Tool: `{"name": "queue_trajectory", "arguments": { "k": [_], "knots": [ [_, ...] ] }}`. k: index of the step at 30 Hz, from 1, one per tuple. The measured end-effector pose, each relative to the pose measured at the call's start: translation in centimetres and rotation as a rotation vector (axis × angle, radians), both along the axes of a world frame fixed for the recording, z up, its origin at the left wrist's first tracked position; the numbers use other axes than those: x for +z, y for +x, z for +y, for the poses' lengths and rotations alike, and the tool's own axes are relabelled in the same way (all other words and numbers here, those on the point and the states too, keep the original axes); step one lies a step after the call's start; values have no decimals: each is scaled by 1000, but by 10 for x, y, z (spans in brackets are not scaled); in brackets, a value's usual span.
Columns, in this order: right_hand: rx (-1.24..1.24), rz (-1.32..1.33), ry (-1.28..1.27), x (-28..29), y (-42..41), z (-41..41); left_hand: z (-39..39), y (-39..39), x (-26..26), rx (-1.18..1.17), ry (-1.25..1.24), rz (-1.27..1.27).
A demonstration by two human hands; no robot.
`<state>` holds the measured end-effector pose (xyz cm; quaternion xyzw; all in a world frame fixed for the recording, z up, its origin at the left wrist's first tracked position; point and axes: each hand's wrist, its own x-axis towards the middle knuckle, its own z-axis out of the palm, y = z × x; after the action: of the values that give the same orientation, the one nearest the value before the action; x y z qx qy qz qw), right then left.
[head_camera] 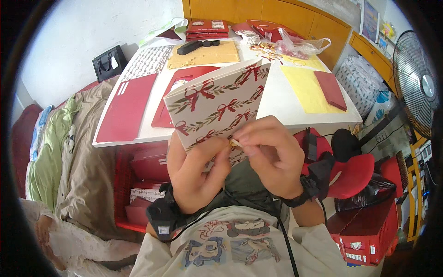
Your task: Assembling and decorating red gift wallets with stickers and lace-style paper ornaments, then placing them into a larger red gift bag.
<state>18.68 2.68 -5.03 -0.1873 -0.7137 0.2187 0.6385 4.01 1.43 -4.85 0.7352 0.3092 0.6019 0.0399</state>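
Note:
My left hand [199, 169] grips a folded paper card [216, 104] near its lower left side. The card is white, printed with red bows and leafy garlands, and is tilted above the table's front edge. Between the thumb and fingertips of my right hand [277, 155] is a small pale strip [236, 143], against the card's printed face. The left thumb and fingertip meet at the strip's other end. What the strip is made of is too small to tell. Behind the card lies a red cardboard piece with a cut-out window [162, 112], partly hidden.
On the white table [289, 107] lie a red sheet [128, 107], yellow paper [297, 88] under a dark red stack [330, 90], scattered small pieces [268, 51] and a plastic bag [301, 45]. A red crate [121, 194] stands below left, a fan [415, 83] at right. Another person's hand [45, 230] shows lower left.

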Motion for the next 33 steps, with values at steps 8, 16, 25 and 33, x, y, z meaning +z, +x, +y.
{"name": "queue_trajectory", "arguments": {
  "k": [8,16,25,33],
  "knots": [
    [10,25,-3,0,-5,0,-1,-1,0,5,2,-14],
    [72,136,-7,5,3,2,-1,-5,2,34,3,-19],
    [-25,-282,156,42,14,12,0,-8,-4,-183,-303,-51],
    [-61,-657,146,71,17,23,3,-12,5,-256,-268,37]
  ]
}}
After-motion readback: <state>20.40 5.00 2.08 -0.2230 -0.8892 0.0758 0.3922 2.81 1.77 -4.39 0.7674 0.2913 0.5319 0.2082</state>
